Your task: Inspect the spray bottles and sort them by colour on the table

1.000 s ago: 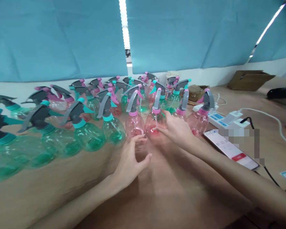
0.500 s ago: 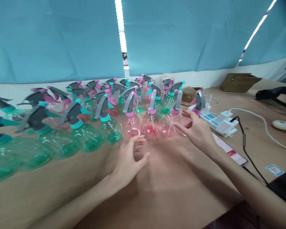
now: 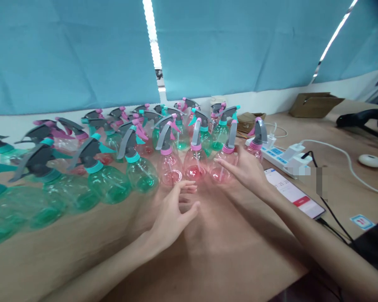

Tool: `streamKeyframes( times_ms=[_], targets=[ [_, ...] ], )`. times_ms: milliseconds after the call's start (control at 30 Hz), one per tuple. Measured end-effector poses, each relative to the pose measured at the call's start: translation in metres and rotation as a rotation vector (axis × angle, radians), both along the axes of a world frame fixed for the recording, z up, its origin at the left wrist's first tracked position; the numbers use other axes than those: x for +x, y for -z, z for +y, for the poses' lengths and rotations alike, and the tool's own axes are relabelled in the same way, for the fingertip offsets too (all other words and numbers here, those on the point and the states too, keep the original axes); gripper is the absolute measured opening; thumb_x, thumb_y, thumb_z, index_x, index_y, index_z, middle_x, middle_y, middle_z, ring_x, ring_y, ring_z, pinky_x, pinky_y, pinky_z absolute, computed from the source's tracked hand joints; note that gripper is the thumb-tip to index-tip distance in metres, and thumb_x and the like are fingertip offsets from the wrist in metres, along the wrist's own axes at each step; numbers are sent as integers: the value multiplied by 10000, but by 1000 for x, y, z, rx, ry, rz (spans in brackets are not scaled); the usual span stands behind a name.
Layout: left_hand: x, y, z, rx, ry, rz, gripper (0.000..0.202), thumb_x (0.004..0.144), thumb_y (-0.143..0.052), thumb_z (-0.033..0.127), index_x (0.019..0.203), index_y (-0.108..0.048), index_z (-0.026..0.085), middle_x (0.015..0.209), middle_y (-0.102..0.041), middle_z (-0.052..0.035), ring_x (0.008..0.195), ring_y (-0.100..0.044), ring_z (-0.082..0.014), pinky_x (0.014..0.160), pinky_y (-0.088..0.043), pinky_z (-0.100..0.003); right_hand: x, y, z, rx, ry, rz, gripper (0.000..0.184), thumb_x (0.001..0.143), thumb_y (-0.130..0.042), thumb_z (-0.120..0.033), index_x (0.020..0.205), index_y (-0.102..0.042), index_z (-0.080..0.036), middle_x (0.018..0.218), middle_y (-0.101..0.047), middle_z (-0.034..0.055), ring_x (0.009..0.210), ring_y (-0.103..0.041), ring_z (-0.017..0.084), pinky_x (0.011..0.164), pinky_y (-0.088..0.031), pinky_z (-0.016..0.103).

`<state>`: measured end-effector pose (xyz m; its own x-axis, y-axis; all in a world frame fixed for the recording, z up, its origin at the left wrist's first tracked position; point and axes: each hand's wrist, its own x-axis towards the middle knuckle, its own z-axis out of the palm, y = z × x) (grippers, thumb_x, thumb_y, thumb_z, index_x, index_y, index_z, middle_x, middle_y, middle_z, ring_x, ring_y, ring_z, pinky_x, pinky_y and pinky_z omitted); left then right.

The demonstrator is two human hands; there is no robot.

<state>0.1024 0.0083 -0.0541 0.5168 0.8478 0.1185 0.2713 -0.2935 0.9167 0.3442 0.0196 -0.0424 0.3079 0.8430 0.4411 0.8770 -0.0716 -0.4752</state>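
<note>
Pink spray bottle [image 3: 219,173]: upright on the table [image 3: 208,251], just off centre towards 4 o'clock!
Right hand [image 3: 248,167]: at that bottle, thumb parted and across its front, fingers partly hidden; no telling whether gripping or only touching.
Left hand [image 3: 174,214]: between 7 and 8 o'clock from it, loosely curved, thumb well clear of fingers, empty.
Green bottles [image 3: 110,186]: lined up towards 9 o'clock.

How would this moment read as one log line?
left hand: open, nothing held | right hand: at a pink spray bottle, contact unclear | nearby: green spray bottles, phone
</note>
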Motion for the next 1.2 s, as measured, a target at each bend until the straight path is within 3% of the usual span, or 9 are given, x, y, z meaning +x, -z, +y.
streamKeyframes(
  times_ms=[233, 400, 567, 667, 800, 933, 1100, 1200],
  targets=[
    [9, -11, -2, 19, 6, -27, 282, 893, -575, 236, 1164, -499, 220, 1221, -581, -67, 1123, -580, -213, 981, -490, -436, -16, -1, -30, -22, -34, -34, 464, 855, -534, -625, 1026, -544, -193, 923, -683, 110, 759, -665, 316, 560, -415, 339],
    [12, -22, 0, 142, -38, 10, 408, 847, -650, 281, 1213, -476, 235, 1279, -560, -68, 1215, -530, -249, 1067, -416, -478, -38, 0, -56, 15, -128, -133, 473, 873, -514, -614, 1086, -529, -192, 962, -664, 113, 706, -654, 281, 537, -425, 337],
    [16, -33, 1, 145, 47, -10, 614, 775, -713, 267, 1315, -421, 253, 1390, -502, -94, 1243, -529, -288, 1047, -442, -491, -65, -1, -72, 115, -284, -266, 291, 876, -511, -424, 1034, -550, -183, 893, -636, 107, 757, -626, 270, 616, -476, 374],
    [15, -40, -1, 146, 98, -54, 611, 761, -720, 263, 1303, -437, 241, 1328, -552, -84, 1178, -576, -272, 996, -489, -445, -83, 2, -73, 190, -321, -235, 219, 823, -546, -386, 927, -567, -195, 837, -621, 95, 759, -600, 262, 638, -484, 386],
    [4, -50, -6, 230, 88, -55, 552, 771, -680, 230, 1274, -453, 213, 1220, -613, -73, 1045, -641, -247, 922, -526, -396, -110, 8, -70, 267, -401, -135, 309, 816, -565, -472, 921, -580, -183, 855, -633, 108, 811, -598, 281, 684, -500, 422],
    [-18, -58, -8, 266, 78, -57, 457, 826, -644, 243, 1247, -475, 188, 1076, -647, -51, 911, -661, -202, 877, -539, -359, -136, 12, -68, 305, -469, -73, 536, 793, -574, -651, 1020, -584, -166, 928, -663, 136, 864, -618, 306, 732, -506, 463],
    [-54, -55, -13, 200, 2, -101, 361, 879, -588, 248, 1228, -507, 209, 1121, -634, -54, 983, -647, -213, 872, -552, -346, -167, 17, -68, 134, -635, 29, 679, 680, -654, -739, 1032, -582, -162, 968, -669, 125, 900, -629, 303, 781, -507, 450],
    [-76, -51, -17, 215, -84, -100, 324, 874, -570, 220, 1197, -553, 217, 1155, -636, -47, 1082, -620, -231, 943, -531, -372, -182, 20, -63, 92, -743, 42, 826, 636, -676, -763, 1141, -549, -122, 1077, -656, 158, 1008, -603, 334, 884, -476, 500]
  ],
)
